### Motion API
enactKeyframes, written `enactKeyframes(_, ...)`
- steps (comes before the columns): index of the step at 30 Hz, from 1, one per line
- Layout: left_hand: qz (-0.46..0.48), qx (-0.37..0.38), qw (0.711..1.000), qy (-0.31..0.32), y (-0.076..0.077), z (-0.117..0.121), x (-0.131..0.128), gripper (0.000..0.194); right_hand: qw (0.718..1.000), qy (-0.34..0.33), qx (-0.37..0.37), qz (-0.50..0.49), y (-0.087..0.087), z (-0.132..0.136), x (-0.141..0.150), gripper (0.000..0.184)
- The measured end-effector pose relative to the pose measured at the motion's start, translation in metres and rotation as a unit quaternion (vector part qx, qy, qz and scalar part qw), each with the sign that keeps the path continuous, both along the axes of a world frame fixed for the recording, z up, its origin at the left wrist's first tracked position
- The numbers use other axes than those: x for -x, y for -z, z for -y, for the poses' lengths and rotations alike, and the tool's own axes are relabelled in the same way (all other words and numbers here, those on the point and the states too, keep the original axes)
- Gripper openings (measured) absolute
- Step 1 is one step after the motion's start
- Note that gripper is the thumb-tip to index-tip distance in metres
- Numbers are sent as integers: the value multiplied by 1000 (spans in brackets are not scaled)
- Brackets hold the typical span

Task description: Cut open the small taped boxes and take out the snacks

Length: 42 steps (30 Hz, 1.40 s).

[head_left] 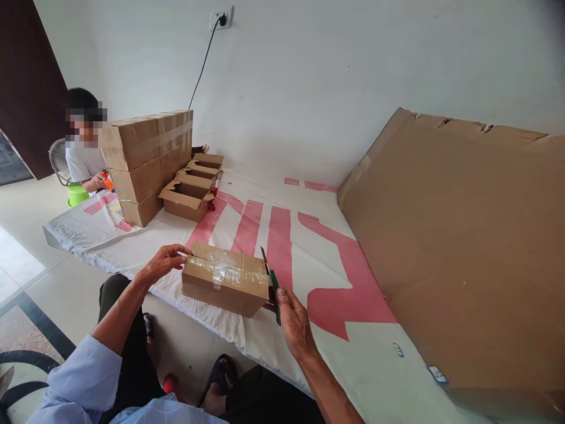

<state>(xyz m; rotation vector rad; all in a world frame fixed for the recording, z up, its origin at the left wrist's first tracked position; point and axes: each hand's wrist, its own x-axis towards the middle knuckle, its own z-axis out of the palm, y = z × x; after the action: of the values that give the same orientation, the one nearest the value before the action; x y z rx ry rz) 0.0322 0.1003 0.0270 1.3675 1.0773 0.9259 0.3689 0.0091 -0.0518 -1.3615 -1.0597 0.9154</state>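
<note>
A taped cardboard box [225, 292] lies on the cloth-covered table near its front edge, with clear tape [223, 270] along its top seam. At the box's left end, my left hand [163, 262] grips the upper corner with its fingertips. My right hand [295, 318] is closed around a green and black utility knife [274, 288]. The knife's blade points up and away, beside the right end of the box. Whether the blade touches the tape there I cannot tell.
Stacked sealed boxes [141, 171] stand at the left rear, beside several opened boxes [188, 194]. A large cardboard sheet [468, 247] leans along the right. Behind the stack sits another person [83, 159] holding something orange. A black cord [203, 65] hangs from a wall socket.
</note>
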Motion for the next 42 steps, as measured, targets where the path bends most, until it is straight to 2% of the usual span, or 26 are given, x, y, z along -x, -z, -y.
enactKeyframes(6,0,5,1000,30,-1,0,4,35,1000,-4,-4,23,8,-2,-3,68)
enactKeyframes(11,-71,-23,997,10,-6,-4,-2,31,999,0,0,35,5,0,-1,68)
enactKeyframes(15,-136,-43,990,2,-15,-4,-6,29,999,10,-1,43,2,0,0,72)
enactKeyframes(20,-205,-24,977,45,-33,-4,-3,29,998,14,-4,58,-1,1,-1,71)
enactKeyframes(24,-298,-31,950,90,-51,-8,-3,28,999,4,-4,45,2,-1,0,67)
enactKeyframes(27,-389,-83,913,87,-60,-10,-11,28,999,2,-4,32,3,-4,3,66)
enactKeyframes(30,-446,-118,884,79,-62,-12,-19,30,998,11,-18,59,0,-6,5,63)
enactKeyframes(32,-438,-108,888,91,-61,-12,-21,27,996,18,-22,89,-3,-7,5,62)
enactKeyframes(35,-378,-84,918,89,-59,-9,-19,19,992,27,-21,124,-7,-7,5,61)
enactKeyframes(37,-339,-87,935,63,-56,-4,-18,14,990,29,-21,135,-9,-7,5,60)
enactKeyframes(42,-290,-122,949,-9,-46,7,-18,5,989,33,-28,144,-13,-6,7,58)
